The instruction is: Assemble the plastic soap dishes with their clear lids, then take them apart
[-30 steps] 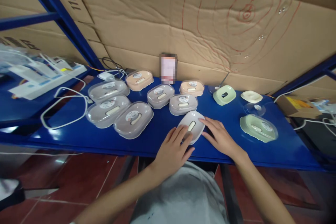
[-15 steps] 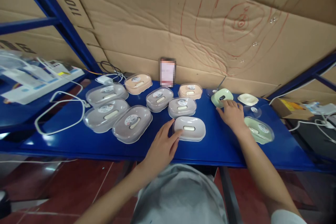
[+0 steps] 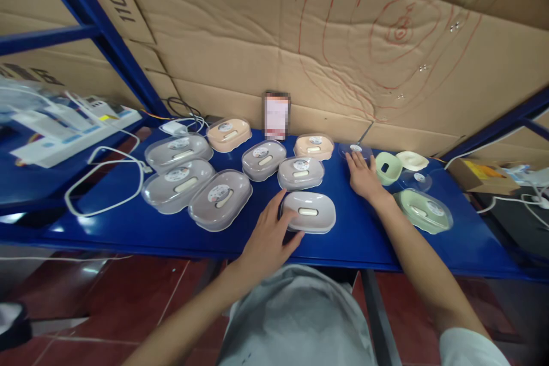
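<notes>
On blue shelf (image 3: 128,229), L hand (image 3: 268,237) grip open on oval grey soap box (image 3: 309,211); R hand (image 3: 363,174) flat.

The upright card (image 3: 276,115) at the back of the worktop (image 3: 128,229) is blurred, its face unreadable. The round labels on the soap-box lids are too small to read. The left hand (image 3: 268,238) covers the grey soap box (image 3: 311,213)'s near-left edge. The lower frame edge cuts both forearms.

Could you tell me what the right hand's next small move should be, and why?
Probably close the right hand on the clear lid at its fingertips: the grey soap box under the left hand has no clear lid, unlike the other grey ones.
</notes>
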`<state>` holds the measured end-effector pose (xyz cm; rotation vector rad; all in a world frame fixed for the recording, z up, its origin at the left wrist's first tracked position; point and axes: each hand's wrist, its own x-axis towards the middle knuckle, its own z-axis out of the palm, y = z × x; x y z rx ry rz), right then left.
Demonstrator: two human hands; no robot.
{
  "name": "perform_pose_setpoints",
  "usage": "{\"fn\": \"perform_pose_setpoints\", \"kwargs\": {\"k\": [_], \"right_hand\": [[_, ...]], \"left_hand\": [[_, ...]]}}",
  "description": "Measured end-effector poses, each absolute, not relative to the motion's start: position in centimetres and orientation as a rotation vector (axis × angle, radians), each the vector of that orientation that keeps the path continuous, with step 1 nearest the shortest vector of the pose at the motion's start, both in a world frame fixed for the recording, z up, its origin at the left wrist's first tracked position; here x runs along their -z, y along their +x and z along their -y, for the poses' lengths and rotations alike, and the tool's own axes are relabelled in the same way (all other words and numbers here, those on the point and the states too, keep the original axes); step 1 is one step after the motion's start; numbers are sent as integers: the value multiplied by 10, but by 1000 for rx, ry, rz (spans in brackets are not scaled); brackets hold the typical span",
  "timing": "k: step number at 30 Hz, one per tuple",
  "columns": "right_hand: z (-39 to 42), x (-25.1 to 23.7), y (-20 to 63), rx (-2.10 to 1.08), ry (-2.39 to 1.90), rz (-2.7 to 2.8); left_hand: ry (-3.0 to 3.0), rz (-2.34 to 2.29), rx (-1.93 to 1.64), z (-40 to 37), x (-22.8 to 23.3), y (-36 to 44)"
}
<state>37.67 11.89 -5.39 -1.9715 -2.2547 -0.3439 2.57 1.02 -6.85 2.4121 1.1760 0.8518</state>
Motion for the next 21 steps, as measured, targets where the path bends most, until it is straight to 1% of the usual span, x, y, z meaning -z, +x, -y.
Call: {"fn": "perform_pose_setpoints", "kwargs": {"k": [3,7,12,16,19,21], "right_hand": [[-106,54,370,276,-1895,2314],[-63,50,369,147,-1790,2334],[-12,54,369,-35,-1857,2093],[23,55,341,-86,-1712,1873],[41,52,305,-97,-1550,2067],[46,49,284,-45,-1482,2202]], "left_hand": [[2381,-1156,-822,-11,69,23],[2374,-1087,-782,-13,67,21],[2336,-1007,-787,-16,63,20],[2283,-1059,-775,-17,65,20],[2266,-1074,-765,-16,66,19],[2263,-1070,-758,-16,67,19]]}}
